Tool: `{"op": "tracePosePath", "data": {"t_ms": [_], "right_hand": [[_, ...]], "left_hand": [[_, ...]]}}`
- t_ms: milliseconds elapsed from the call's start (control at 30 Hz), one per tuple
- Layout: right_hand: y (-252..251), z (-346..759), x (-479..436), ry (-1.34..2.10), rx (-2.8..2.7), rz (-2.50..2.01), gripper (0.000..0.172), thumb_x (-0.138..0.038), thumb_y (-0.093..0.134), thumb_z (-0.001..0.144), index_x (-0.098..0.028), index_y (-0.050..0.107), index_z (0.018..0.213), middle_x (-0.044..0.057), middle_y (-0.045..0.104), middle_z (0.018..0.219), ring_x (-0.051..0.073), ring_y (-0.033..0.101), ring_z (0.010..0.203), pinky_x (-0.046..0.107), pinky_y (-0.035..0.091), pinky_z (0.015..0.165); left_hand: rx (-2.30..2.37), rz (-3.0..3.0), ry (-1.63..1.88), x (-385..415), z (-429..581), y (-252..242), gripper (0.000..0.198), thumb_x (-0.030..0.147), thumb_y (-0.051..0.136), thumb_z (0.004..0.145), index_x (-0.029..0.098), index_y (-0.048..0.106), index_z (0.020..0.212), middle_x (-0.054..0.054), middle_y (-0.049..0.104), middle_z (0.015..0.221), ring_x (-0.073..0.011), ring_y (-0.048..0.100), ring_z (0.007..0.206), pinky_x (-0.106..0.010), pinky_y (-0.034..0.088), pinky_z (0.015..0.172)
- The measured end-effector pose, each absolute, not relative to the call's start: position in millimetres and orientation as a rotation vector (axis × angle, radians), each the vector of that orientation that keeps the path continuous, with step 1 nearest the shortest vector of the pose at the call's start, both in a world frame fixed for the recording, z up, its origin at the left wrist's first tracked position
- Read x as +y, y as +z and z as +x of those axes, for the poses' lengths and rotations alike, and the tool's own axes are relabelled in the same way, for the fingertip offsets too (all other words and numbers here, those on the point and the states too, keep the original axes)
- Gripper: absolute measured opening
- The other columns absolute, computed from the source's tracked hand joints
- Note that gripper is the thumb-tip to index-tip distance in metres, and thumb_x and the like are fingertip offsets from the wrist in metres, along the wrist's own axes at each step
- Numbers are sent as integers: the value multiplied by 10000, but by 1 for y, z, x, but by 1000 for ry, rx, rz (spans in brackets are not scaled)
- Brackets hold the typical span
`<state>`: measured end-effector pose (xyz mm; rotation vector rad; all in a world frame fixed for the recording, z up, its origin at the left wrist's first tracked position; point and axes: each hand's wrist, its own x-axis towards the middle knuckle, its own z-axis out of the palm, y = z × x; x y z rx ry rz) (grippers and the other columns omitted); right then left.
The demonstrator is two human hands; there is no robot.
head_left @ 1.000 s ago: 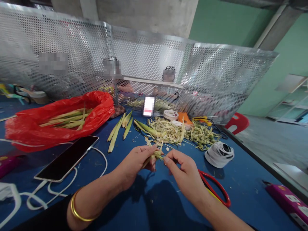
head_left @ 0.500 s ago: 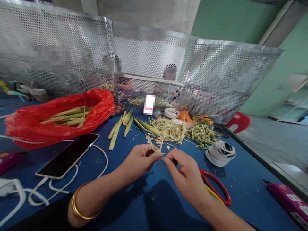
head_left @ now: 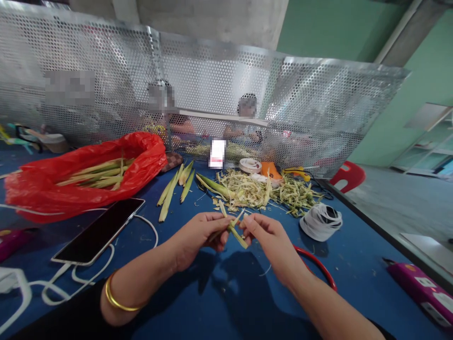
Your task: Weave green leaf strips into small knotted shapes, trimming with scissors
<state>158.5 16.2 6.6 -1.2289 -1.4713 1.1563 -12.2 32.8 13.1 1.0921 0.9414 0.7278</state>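
Note:
My left hand [head_left: 207,229] is closed in a pinch on a small crossed bundle of pale green leaf strips [head_left: 238,237], which look like husk. Facing it, my right hand [head_left: 267,231] has thumb and forefinger pressed together on one thin strip end of the same bundle. One flat strip slants down between the hands. Just beyond them lies a heap of pale shredded strips [head_left: 240,186], with a long green husk piece [head_left: 214,185] at its left. Several narrow green husks [head_left: 169,196] rest on the blue table [head_left: 226,302] to the left.
At left, a red plastic bag [head_left: 88,200] holds more husks, near a cabled phone [head_left: 101,231]. A greenish heap [head_left: 293,196], a white ribbon roll [head_left: 321,222], a red loop handle [head_left: 320,264] and a purple device [head_left: 419,288] are rightward. Perforated metal screen [head_left: 212,71] stands behind.
My right hand has risen slightly and turned, its fingers now pinching higher up. One flat strip now hangs down between the hands. The view has shifted a little.

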Motion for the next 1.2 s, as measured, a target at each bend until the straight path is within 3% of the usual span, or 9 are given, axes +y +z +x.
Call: {"op": "tracePosePath", "data": {"t_ms": [133, 300, 433, 733, 900, 1100, 1200], "right_hand": [[6, 155, 17, 1281, -1249, -1165, 260, -408, 689, 706, -164, 601, 680, -17, 565, 595, 111, 484, 580, 245, 391, 614], [1, 153, 17, 1385, -1073, -1138, 262, -381, 739, 650, -163, 604, 702, -16, 589, 620, 93, 456, 532, 238, 377, 566], [2, 152, 17, 1397, -1106, -1082, 216, -334, 740, 647, -161, 613, 627, -25, 561, 577, 92, 456, 547, 228, 369, 571], [-10, 149, 14, 1232, -1150, -1116, 173, -278, 682, 672, -163, 583, 588, -39, 512, 534, 89, 403, 521, 226, 330, 524], [-8, 151, 17, 1156, -1230, -1150, 165, -278, 641, 696, -176, 562, 594, -41, 509, 528, 100, 428, 521, 232, 358, 530], [4, 159, 22, 1068, -1554, -1216, 128, -299, 632, 723, -175, 663, 723, 6, 609, 692, 142, 526, 661, 258, 412, 621], [6, 158, 20, 1090, -1574, -1248, 132, -282, 657, 697, -176, 623, 625, -20, 560, 604, 123, 495, 592, 242, 390, 560]], "left_hand": [[914, 1069, 707, 30, -11, 11, 285, 443, 611, 756, 158, 616, 741, 44, 488, 521, -80, 384, 466, -214, 326, 500], [946, 1109, 667, 27, -8, 12, 339, 498, 572, 768, 163, 624, 744, 61, 448, 457, -79, 349, 435, -218, 313, 495], [1027, 1171, 676, 25, -5, 11, 335, 486, 645, 702, 161, 598, 639, 57, 446, 446, -85, 368, 444, -222, 311, 484], [1037, 1298, 628, 23, -2, 7, 199, 353, 664, 673, 155, 662, 657, 54, 446, 456, -87, 382, 449, -228, 309, 489], [1031, 1312, 654, 22, -2, 4, 260, 395, 674, 661, 159, 606, 575, 53, 431, 449, -85, 362, 447, -227, 283, 469], [1161, 1396, 589, 16, 3, 2, 312, 451, 658, 676, 156, 634, 577, 68, 355, 415, -71, 275, 410, -239, 165, 429], [1194, 1428, 561, 14, 6, 5, 399, 469, 629, 693, 168, 518, 456, 70, 325, 386, -68, 240, 397, -248, 144, 426]]}}
